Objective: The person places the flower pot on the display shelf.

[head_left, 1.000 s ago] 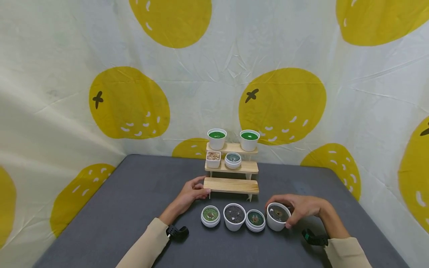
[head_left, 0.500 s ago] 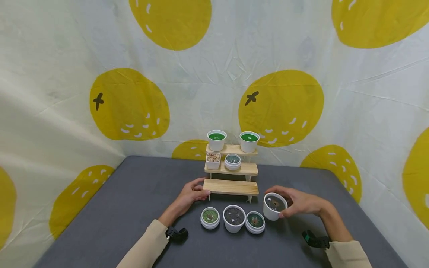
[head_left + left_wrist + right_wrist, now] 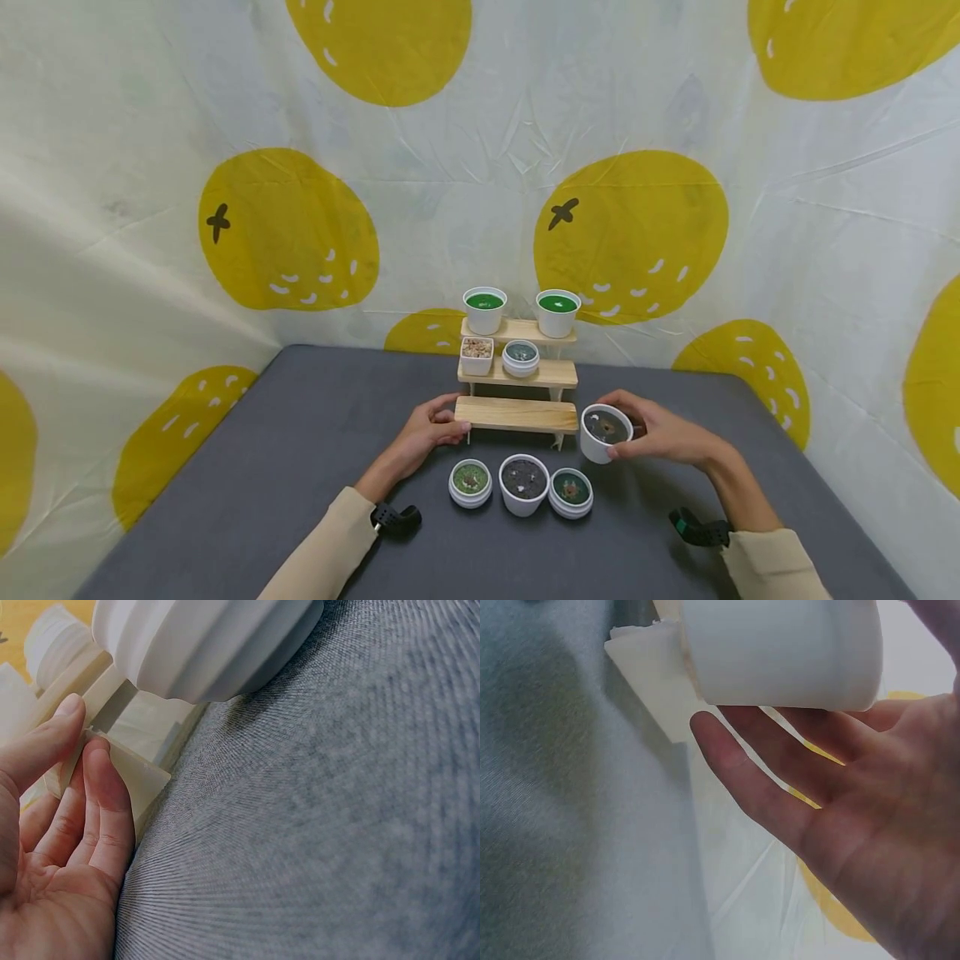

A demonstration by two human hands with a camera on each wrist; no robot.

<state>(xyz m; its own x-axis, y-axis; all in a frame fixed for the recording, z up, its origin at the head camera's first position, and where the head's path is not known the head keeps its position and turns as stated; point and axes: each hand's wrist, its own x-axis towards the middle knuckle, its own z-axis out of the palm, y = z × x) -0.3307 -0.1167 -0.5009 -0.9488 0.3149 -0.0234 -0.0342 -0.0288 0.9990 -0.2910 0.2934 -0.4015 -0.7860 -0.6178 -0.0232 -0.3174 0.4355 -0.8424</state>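
In the head view my left hand (image 3: 426, 433) grips the left end of a small three-step wooden stand (image 3: 517, 412) at its lowest step. The left wrist view shows that thumb and forefinger (image 3: 111, 780) pinching the pale end support. My right hand (image 3: 663, 429) holds a white round pot (image 3: 596, 452) with a dark, speckled top, raised off the table beside the lowest step's right end. In the right wrist view the fingers (image 3: 757, 780) lie along the side of the white pot (image 3: 780, 656); the thumb shows only partly. The lowest step is bare.
Before the stand are a green-topped ribbed pot (image 3: 471, 490), a dark-topped pot (image 3: 523, 500) and a dark green one (image 3: 571, 506). Middle step: square pot (image 3: 477, 364) and blue-grey-topped pot (image 3: 521, 365). Top step: two green-topped pots (image 3: 485, 319). A fruit-print cloth (image 3: 450, 208) hangs behind the table.
My right hand has lifted the dark-topped pot off the table and carried it forward and slightly left, to beside the lowest step. My left hand stays on the stand.
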